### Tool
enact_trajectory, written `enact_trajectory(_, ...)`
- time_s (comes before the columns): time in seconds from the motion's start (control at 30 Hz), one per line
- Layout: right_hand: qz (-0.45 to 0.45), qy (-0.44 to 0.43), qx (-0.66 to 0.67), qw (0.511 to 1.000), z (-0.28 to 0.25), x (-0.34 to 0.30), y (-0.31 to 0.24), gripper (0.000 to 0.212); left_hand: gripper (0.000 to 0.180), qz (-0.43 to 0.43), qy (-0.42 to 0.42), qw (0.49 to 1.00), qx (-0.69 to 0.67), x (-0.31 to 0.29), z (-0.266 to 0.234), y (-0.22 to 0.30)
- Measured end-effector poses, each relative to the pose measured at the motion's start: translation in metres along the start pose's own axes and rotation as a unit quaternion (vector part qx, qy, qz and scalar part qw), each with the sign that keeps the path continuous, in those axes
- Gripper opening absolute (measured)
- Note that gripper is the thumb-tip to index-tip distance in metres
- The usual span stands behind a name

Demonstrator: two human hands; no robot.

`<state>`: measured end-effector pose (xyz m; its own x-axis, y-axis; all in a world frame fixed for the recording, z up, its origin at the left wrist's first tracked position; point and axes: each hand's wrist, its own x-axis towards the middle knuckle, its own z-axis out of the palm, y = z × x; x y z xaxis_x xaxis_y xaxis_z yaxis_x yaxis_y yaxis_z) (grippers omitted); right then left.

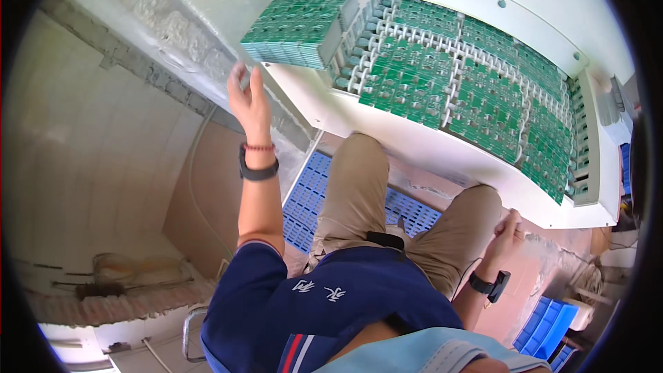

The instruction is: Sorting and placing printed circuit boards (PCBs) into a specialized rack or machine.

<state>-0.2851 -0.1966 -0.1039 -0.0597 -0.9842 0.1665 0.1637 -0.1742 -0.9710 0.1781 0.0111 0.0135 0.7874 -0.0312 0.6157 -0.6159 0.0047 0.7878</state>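
Note:
My left hand (250, 100) is raised just below the near left corner of a tall stack of green circuit boards (300, 17). Its thumb and fingers are apart and hold nothing, and I see a gap between fingertips and stack. My right hand (505, 231) hangs low beside my right knee, near the machine's front edge, fingers loosely curled in with nothing visible in them. To the right of the stack, green circuit board panels (483, 100) lie flat in rows on a roller conveyor (452, 90) with white rollers.
The conveyor's white housing (442, 132) runs above my knees. Below my legs is a blue slatted platform (307, 200). Blue plastic bins (545, 324) stand at the lower right. A pale wall (103, 145) is on the left, and a metal chair frame (190, 331) stands at lower left.

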Motion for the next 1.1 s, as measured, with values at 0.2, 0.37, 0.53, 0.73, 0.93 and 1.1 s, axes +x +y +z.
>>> enact_trajectory(0.2,0.085,-0.174,0.008,0.981,0.082,-0.048,-0.011,0.012,0.052,0.118,-0.007,0.954,0.274,0.076,-0.006,-0.011)
enact_trajectory(0.37,0.024,-0.332,-0.019,0.943,0.125,-0.049,-0.038,0.013,0.053,0.08,-0.071,0.931,0.348,0.078,0.0,-0.003)
enact_trajectory(0.53,-0.127,-0.419,-0.072,0.896,0.21,-0.022,-0.066,0.018,0.048,0.141,-0.064,0.91,0.384,0.065,-0.002,0.02)
enact_trajectory(0.73,-0.008,-0.48,-0.012,0.877,0.334,-0.009,-0.111,0.031,0.044,0.196,-0.063,0.903,0.377,0.064,-0.013,0.011)
enact_trajectory(0.93,0.023,-0.493,-0.085,0.865,0.389,-0.007,-0.117,0.041,0.045,0.233,-0.064,0.897,0.371,0.054,-0.012,0.016)
enact_trajectory(1.1,-0.044,-0.487,-0.179,0.853,0.393,0.003,-0.123,0.041,0.044,0.23,-0.069,0.906,0.349,0.046,-0.012,0.024)
